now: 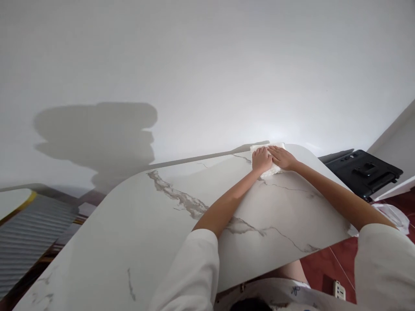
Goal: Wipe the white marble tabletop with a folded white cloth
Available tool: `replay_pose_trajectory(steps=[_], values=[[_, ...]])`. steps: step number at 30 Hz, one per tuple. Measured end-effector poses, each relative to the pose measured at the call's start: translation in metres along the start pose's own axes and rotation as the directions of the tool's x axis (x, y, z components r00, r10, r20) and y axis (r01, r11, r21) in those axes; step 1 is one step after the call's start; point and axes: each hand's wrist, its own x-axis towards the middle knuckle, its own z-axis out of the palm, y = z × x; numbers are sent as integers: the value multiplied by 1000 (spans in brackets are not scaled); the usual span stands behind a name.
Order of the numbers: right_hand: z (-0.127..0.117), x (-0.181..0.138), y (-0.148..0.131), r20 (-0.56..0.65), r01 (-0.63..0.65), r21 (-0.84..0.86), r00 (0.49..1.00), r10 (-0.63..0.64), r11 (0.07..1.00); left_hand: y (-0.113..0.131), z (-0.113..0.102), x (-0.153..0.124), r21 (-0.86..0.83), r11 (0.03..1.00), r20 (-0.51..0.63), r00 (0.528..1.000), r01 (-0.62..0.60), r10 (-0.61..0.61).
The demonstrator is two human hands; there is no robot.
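A white, folded cloth [276, 170] lies on the white marble-patterned table [175, 242], close to the far edge by the wall; whether it is fabric or paper I cannot tell. My left hand [262, 160] presses down on its left part, palm down, fingers laid over it and pointing away from me. From the right, my right hand [282, 158] rests flat on the same cloth with its fingers stretched left, their tips meeting my left hand. Both arms reach forward over the tabletop. The middle of the cloth is hidden under the hands.
A plain white wall [207, 77] rises directly behind the table. A black case [366, 170] stands beyond the right end, near a clear plastic bag [393, 216]. A white power strip [339, 290] is on the red tiled floor [340, 259]. At left is a grey ribbed cabinet [32, 233].
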Motion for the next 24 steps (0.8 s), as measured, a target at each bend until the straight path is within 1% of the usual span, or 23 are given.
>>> replay_pose_trajectory(steps=[4, 9, 14, 17, 20, 22, 24], values=[[-13, -42, -20, 8, -28, -14, 1000, 28, 1000, 19, -5, -34, -31, 999, 64, 998, -24, 26], [-29, -99, -54, -4, -51, -10, 999, 51, 999, 43, -23, -87, -98, 995, 186, 982, -25, 43], [-50, -157, -99, 7, -9, 13, 1000, 9, 1000, 67, -45, -152, -163, 981, 306, 951, 104, -50], [-62, -188, -122, 8, 14, 42, 1000, -15, 999, 79, -54, -188, -212, 965, 373, 925, 156, -68], [-69, -214, -130, 14, 40, 76, 999, -41, 996, 93, -56, -212, -253, 945, 415, 905, 209, -90], [-73, -228, -124, 11, 53, 84, 998, -54, 995, 103, -54, -219, -282, 932, 441, 893, 228, -85], [-76, -238, -112, 2, 62, 74, 998, -63, 995, 116, -49, -219, -325, 920, 470, 882, 221, -46]])
